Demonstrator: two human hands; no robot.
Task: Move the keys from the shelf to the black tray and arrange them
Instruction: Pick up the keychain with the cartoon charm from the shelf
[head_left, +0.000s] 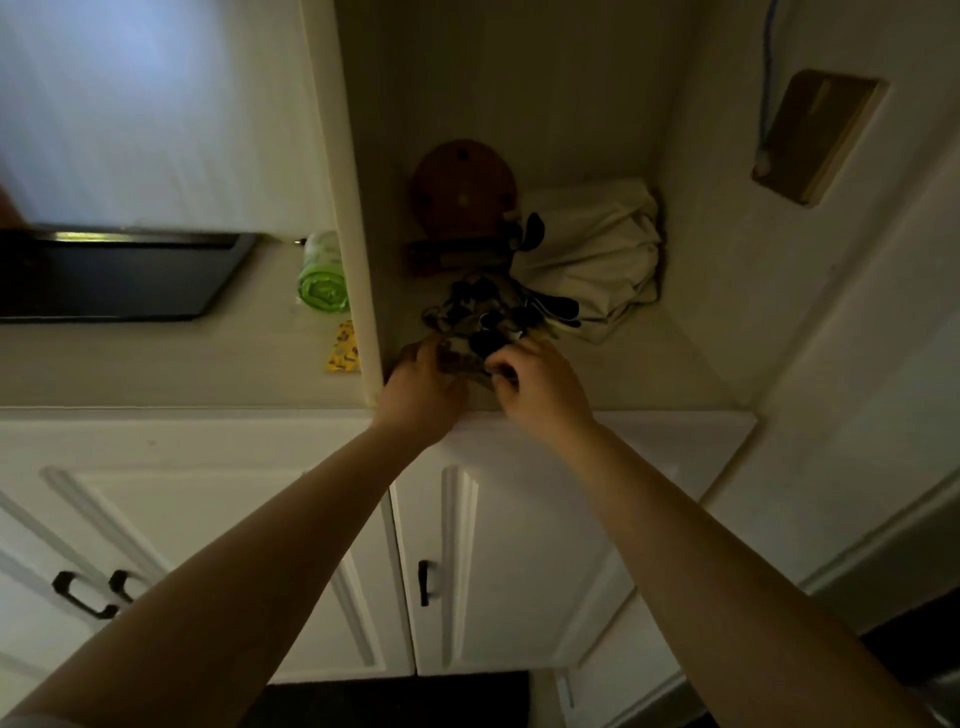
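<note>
A dark heap of keys (485, 312) with black heads and rings lies on the cream shelf (649, 358), near its front. Both of my hands reach into the front of the heap. My left hand (423, 389) curls its fingers over the heap's left edge. My right hand (537, 382) pinches a key between thumb and fingers at the heap's near side. What lies under my palms is hidden. The black tray (119, 275) sits on the counter to the left, beyond the shelf's side wall, and it looks empty.
A white upright panel (358, 260) divides the shelf from the counter. Behind the keys stand a round brown wooden piece (462, 187) and a bundled white cloth (597, 249). A green roll (322, 278) and a yellow packet (343, 353) lie beside the tray. Cabinet doors hang below.
</note>
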